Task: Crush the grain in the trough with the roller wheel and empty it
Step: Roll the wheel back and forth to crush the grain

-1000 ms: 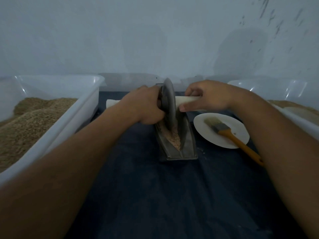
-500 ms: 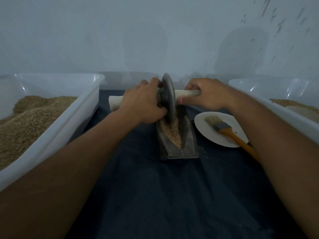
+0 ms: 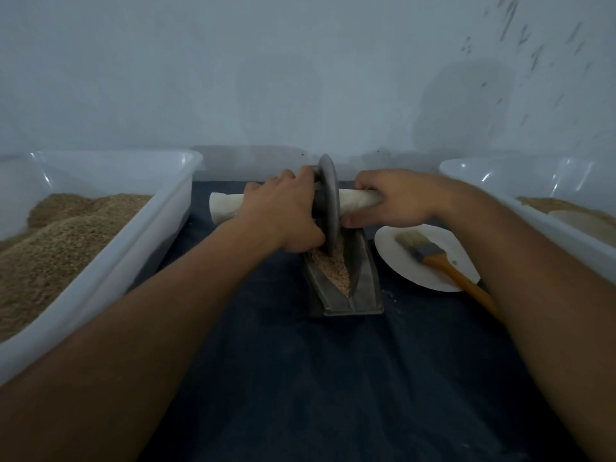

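Rolling the wheel through the grain, both hands on the handle.

Head view: the left hand [image 3: 281, 216] and right hand [image 3: 393, 198] each curl around the pale handle [image 3: 226, 205] on either side of the upright wheel [image 3: 328, 198], which stands in the far half of the dark trough [image 3: 365, 288]; grain [image 3: 335, 271] lies along its groove. Best, I judge, to press evenly on both sides and keep the wheel upright, so no grain spills over the trough's rim.
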The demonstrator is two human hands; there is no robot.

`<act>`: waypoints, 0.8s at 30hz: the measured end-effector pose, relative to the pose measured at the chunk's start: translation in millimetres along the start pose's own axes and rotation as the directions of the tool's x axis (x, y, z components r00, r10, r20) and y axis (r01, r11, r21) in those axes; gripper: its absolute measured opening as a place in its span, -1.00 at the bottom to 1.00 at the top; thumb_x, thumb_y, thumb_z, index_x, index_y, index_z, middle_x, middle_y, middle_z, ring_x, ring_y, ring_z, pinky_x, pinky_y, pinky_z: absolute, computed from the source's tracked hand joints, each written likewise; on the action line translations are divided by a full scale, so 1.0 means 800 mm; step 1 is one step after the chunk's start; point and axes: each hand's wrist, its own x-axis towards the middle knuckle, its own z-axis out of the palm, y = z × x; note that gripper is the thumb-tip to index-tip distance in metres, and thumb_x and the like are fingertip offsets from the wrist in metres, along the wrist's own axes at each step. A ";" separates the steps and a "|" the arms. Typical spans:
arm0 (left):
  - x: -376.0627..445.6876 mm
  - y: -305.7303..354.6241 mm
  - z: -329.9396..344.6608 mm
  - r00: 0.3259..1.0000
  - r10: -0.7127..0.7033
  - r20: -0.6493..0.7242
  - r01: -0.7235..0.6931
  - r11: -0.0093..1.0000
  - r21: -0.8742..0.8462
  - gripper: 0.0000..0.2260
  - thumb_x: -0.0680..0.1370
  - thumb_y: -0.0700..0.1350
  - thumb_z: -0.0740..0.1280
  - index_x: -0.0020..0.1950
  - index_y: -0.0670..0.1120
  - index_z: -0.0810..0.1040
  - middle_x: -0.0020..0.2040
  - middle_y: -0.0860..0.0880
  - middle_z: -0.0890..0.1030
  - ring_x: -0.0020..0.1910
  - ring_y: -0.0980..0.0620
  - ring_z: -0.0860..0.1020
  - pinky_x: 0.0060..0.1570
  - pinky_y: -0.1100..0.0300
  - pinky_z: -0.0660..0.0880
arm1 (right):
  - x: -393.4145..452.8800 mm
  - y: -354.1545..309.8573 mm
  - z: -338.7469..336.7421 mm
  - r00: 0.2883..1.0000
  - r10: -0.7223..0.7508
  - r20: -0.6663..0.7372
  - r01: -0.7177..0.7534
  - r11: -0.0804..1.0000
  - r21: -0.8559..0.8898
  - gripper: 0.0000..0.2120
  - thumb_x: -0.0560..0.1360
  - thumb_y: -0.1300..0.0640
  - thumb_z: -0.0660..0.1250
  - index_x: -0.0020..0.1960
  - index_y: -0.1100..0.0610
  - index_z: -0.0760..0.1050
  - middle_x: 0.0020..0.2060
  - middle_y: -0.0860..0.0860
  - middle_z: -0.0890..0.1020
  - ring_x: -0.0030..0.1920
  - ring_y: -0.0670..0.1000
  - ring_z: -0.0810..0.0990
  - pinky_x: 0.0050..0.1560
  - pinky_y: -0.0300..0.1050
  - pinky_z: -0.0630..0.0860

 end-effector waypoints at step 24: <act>-0.008 0.013 -0.003 0.997 0.015 0.070 -0.023 0.994 0.110 -0.11 0.24 0.35 0.47 0.41 -0.03 0.24 0.22 -0.07 0.43 0.23 -0.13 0.44 0.23 -0.19 0.34 | -0.003 -0.022 0.001 0.997 -0.035 0.070 0.040 0.997 -0.072 -0.51 0.32 -0.27 0.51 0.12 -0.08 0.46 -0.08 -0.12 0.63 -0.10 -0.12 0.58 -0.03 -0.02 0.56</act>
